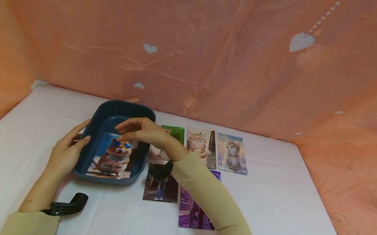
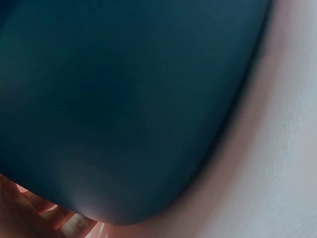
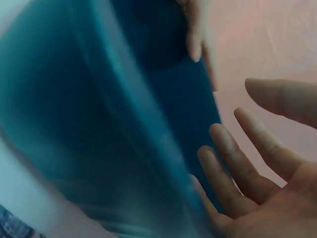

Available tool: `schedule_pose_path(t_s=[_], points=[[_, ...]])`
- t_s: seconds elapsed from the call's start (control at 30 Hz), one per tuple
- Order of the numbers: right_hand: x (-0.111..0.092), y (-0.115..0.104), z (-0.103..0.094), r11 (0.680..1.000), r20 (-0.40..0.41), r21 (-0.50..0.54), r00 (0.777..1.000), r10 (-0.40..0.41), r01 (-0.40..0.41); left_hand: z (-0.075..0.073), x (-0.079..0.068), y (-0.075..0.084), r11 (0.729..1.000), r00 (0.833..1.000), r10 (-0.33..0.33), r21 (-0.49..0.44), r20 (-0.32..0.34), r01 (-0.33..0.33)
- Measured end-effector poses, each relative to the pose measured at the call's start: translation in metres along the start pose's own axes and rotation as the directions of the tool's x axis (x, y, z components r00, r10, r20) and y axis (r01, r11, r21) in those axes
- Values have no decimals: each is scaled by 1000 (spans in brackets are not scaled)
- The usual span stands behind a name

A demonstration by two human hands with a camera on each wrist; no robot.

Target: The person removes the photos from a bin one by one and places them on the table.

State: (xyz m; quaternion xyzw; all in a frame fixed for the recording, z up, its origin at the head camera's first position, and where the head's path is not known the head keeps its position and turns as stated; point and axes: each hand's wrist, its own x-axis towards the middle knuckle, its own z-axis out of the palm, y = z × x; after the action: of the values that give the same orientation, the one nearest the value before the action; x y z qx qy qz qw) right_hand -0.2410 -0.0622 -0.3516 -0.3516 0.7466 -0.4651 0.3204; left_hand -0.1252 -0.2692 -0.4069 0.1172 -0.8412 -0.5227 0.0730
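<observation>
A dark blue plastic tray [image 1: 105, 180] stands at the left of the table. My left hand [image 1: 65, 153] holds its left side, thumb at the rim and fingers along the outer wall. Inside the tray lies a picture card [image 1: 114, 161] of a hamster in sunglasses. Over the tray's right half hovers my right hand [image 1: 148, 131], fingers extended and holding nothing. The right wrist view shows its spread fingers [image 3: 225, 171] beside the tray wall [image 3: 148, 114]. In the left wrist view the tray's outer wall [image 2: 124, 99] hides most of the left hand.
Right of the tray lie a green-backed card [image 1: 177, 132], a cat card [image 1: 196, 144] and a kitten card [image 1: 232, 154]. Nearer are a dark card [image 1: 161, 186] and a purple card [image 1: 194, 214], partly under my right forearm. Orange cloth [image 1: 196, 55] hangs behind the white table [image 1: 119, 219].
</observation>
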Motion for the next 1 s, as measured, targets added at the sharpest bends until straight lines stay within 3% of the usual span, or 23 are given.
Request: schedule_pose_path(t_s=[0.47,1.0], points=[[17,7,3,992,-39,78,994,99,-96,2,-1,5,1000,1000,-7,-9,9,7],[25,2,4,978,45,-73,978,202,-198,0,-4,3,1000,1000,-12,-22,16,12]])
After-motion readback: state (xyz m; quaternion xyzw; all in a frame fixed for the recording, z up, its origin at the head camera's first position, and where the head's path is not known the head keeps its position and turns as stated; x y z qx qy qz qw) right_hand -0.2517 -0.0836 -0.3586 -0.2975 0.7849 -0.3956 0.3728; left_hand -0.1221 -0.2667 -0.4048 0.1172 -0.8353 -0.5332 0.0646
